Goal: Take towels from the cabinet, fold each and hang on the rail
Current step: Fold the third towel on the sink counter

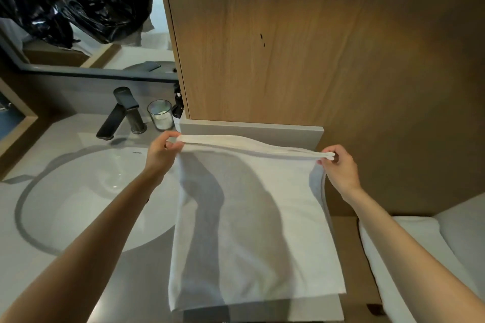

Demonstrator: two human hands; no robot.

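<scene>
The left hand (161, 151) is pinching the top left corner of a white towel (252, 231), thumb and fingers curling round its doubled edge. The right hand (338, 165) is pinching the top right corner the same way, so the 2 hands are stretching that edge almost level between them (it is dipping slightly toward the right). The towel is hanging down flat from the 2 corners, in front of the wooden cabinet (301, 34) and a grey ledge (252, 130), with its lower part lying over the grey surface (126, 283). To the left, a round white sink (86, 199) is sitting in the surface, with a dark faucet (123, 113), a glass (160, 114) and a dark bottle (178, 109) standing behind it. More white towels (446, 238) are lying at the lower right.
</scene>
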